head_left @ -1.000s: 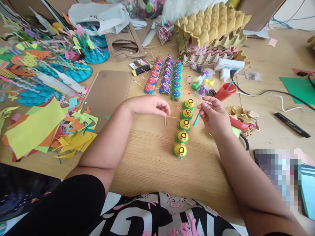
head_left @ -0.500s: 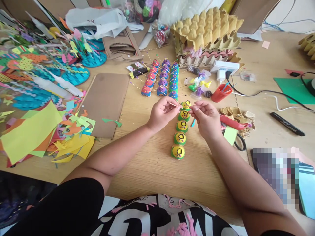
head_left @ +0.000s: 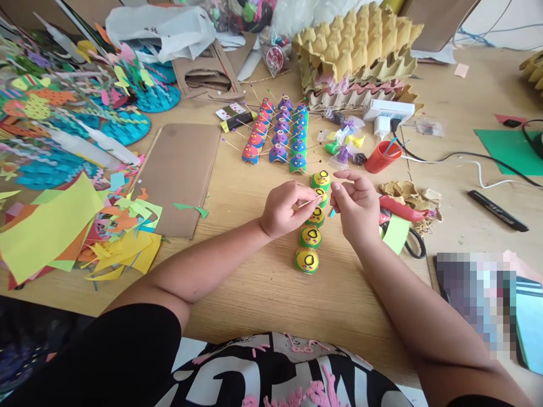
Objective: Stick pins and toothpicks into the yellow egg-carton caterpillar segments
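Note:
My left hand (head_left: 282, 209) pinches a thin pale stick (head_left: 306, 203), its tip over the second piece of a row of egg-carton cups. This caterpillar-like carton strip (head_left: 307, 261) is green below and yellow on top, with dark loops and small coloured dots. Just right of the strip is my right hand (head_left: 356, 203), thumb and fingertips drawn together; anything between them is too small to make out. Beyond my hands stand three painted carton strips, one red and blue (head_left: 250, 154), one purple (head_left: 278, 152) and one blue and green (head_left: 298, 163), with pins stuck in them.
Brown cardboard (head_left: 178, 169) and paper scraps (head_left: 51, 226) lie left. Stacked egg trays (head_left: 360, 42) stand at the back. Rightward are a red cup (head_left: 382, 158), a power strip (head_left: 390, 110) with cables, clay packets (head_left: 345, 141), scissors (head_left: 414, 244) and a black marker (head_left: 497, 210).
My left hand has moved slightly nearer and right with the stick, from the far cup to the second one. My right hand stays beside the strip, a little farther from the left fingertips.

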`<act>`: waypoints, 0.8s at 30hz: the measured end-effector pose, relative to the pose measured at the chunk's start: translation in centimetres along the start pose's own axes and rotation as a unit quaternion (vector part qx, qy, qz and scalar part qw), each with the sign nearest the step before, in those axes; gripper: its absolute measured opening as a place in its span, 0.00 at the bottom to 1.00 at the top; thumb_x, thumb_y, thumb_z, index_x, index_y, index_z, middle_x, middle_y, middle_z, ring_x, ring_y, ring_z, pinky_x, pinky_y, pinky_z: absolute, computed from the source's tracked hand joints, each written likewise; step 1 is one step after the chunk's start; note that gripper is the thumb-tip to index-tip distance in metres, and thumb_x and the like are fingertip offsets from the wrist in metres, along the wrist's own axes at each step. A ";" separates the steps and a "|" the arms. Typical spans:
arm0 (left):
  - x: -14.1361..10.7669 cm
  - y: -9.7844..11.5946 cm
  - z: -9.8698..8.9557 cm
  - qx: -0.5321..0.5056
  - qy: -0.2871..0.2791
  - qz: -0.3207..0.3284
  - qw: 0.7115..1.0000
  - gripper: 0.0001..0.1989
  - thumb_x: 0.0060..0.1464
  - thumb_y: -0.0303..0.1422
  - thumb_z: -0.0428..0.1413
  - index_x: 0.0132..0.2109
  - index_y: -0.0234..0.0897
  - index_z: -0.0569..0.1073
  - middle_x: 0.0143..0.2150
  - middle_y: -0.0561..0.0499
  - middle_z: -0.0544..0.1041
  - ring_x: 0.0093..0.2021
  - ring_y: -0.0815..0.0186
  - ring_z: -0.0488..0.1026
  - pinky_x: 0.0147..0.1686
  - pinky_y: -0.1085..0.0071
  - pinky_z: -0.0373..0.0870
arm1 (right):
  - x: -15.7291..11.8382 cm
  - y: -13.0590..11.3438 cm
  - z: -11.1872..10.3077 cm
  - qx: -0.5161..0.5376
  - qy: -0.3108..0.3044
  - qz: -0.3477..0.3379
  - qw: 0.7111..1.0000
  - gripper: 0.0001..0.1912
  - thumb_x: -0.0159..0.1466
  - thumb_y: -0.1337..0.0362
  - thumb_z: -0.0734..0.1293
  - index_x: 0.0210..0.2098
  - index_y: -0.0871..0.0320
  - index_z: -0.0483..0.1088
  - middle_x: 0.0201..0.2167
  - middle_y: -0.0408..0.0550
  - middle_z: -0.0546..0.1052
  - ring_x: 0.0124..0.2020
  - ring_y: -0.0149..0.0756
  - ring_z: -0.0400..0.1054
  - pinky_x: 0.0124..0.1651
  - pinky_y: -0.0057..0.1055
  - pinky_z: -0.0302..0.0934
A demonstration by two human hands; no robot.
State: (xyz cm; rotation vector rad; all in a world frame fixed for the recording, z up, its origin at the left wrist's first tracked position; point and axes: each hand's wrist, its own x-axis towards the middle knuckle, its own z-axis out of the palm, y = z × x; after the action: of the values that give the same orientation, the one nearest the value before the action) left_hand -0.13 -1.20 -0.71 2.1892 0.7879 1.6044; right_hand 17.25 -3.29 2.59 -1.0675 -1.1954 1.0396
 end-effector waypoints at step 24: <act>-0.5 0.5 0.9 -0.058 0.059 -0.073 0.994 0.08 0.63 0.38 0.63 0.38 0.41 0.73 0.43 0.49 0.87 0.42 0.64 0.86 0.45 0.65 0.81 | -1.2 -0.2 1.5 0.021 0.012 -0.015 1.000 0.16 0.66 0.48 0.72 0.44 0.46 0.66 0.25 0.36 0.71 0.25 0.30 0.68 0.29 0.30 0.64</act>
State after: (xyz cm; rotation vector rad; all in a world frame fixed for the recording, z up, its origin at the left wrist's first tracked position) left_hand 0.79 -1.83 -1.09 1.9255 0.8439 1.6740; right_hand 15.63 -4.41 2.62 -1.0238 -1.1622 1.0207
